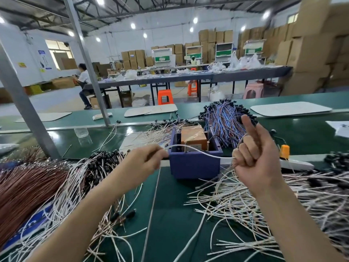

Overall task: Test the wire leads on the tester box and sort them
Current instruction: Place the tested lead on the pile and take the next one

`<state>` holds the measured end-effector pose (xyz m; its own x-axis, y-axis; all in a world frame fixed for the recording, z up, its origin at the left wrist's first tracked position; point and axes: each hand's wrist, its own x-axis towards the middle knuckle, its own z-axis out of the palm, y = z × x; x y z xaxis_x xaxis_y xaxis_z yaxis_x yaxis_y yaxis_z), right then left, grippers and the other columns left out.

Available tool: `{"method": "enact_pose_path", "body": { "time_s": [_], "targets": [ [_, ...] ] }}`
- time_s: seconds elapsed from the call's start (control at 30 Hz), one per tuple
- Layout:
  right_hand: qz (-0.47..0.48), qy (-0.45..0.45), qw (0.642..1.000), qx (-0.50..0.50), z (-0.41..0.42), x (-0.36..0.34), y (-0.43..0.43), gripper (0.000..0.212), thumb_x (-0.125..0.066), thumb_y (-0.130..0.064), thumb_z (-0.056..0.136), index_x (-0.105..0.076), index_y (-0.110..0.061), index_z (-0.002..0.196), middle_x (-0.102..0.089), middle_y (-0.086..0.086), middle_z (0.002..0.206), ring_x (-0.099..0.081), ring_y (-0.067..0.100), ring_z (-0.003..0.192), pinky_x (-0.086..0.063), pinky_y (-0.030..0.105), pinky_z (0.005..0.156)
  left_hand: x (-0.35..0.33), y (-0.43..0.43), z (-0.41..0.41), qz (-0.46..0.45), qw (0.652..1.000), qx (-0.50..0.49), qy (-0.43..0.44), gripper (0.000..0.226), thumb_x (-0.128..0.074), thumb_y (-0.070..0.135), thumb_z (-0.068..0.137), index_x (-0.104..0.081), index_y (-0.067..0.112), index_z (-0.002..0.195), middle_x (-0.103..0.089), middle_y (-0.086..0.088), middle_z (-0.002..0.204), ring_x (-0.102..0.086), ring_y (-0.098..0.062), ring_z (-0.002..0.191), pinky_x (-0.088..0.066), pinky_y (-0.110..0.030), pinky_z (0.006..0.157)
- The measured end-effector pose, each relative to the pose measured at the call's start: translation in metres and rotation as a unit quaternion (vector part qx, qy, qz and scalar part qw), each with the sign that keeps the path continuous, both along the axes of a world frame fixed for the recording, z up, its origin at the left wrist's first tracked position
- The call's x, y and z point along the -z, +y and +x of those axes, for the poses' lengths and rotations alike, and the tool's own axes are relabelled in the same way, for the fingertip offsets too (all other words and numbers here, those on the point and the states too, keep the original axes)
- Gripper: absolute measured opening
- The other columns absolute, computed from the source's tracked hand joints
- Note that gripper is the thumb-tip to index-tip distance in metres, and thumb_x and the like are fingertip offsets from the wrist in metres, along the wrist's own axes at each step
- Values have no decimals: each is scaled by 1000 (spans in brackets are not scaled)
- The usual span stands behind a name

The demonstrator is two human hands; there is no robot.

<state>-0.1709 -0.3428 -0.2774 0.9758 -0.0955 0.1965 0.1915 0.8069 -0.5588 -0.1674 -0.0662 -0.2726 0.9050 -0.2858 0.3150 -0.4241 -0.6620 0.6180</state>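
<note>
Left hand (145,161) pinches one end of a white wire lead (207,154) with thumb and fingertips. Right hand (253,156) has its lower fingers curled round the other end, index finger sticking up free. The lead sags in a shallow arc across the near rim of the blue tester box (194,165), over the open top but apparently not yet on any contact. Judged step: bring both ends to the contacts by the orange block (193,137). Best to choke up near the tips so the ends don't flop, and lower them straight in over the box wall. Room is tight: a white lead pile (264,205) lies just right of the box, black-tipped leads (98,167) to the left and a blue wire bundle (224,120) behind. The bare green bench (170,214) in front is the open lane
</note>
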Motion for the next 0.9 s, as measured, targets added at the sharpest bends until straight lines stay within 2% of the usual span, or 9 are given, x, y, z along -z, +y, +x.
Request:
{"method": "enact_pose_path", "body": {
  "time_s": [0.1,0.2,0.3,0.37,0.4,0.47,0.57,0.67,0.9],
  "targets": [
    [48,-10,998,43,-5,-5,6,47,-37,-36,106,-80,-24,92,-22,-5,39,-5,11,42,-12,24,42,-4,-31,-16,-104,965,119,209,22,-42,24,107,-61,15,111,-72,-2,76,-66,-14,66,-54,-23,66],
    [91,-24,994,54,-11,-7,11,52,-35,-38,107,-80,-24,85,-22,-5,39,-7,10,39,-14,22,38,13,-65,-30,-236,890,155,357,24,-39,23,108,-59,10,112,-76,-10,103,-70,-20,77,-57,-29,69],
    [116,-29,992,46,-17,-1,19,52,-35,-39,107,-80,-24,84,-23,-5,38,-12,7,36,-16,22,38,24,-91,-27,-441,800,127,387,22,-43,22,107,-61,14,98,-73,-14,117,-72,-23,85,-58,-32,66],
    [93,-23,995,42,-20,9,25,50,-35,-38,107,-79,-23,88,-24,-5,39,-15,6,34,-17,22,37,22,-101,-17,-506,785,69,351,23,-42,22,107,-61,16,94,-75,-10,111,-73,-20,83,-58,-31,63],
    [68,-10,997,40,-20,15,28,48,-36,-37,107,-79,-21,92,-25,-5,40,-15,6,35,-18,21,37,19,-105,-12,-501,804,44,319,25,-41,23,107,-61,16,93,-77,-7,105,-73,-19,81,-57,-30,61],
    [-14,45,998,32,-21,29,33,41,-40,-38,107,-76,-17,107,-34,-5,48,-20,6,35,-19,19,36,18,-107,-4,-402,891,26,207,27,-39,25,108,-61,18,94,-77,-2,94,-72,-15,80,-56,-25,63],
    [-182,130,975,4,-17,48,39,30,-51,-34,103,-71,-11,104,-53,6,61,-40,11,36,-31,17,41,26,-105,1,-84,994,67,-34,21,-40,30,106,-56,30,93,-68,12,92,-64,-7,87,-54,-25,78],
    [-232,156,960,-17,-11,62,40,23,-57,-25,102,-57,-3,98,-36,14,59,-23,11,35,-21,22,36,36,-103,6,149,951,95,-255,19,-56,7,92,-60,22,104,-68,12,105,-54,-12,106,-47,-27,87],
    [-307,126,942,-42,-7,83,32,46,-62,-48,89,-67,-9,68,-46,15,57,-24,11,34,-17,26,41,42,-86,13,229,910,125,-320,22,-51,13,88,-63,23,104,-67,10,102,-57,-17,101,-44,-32,84]
  ]
}}
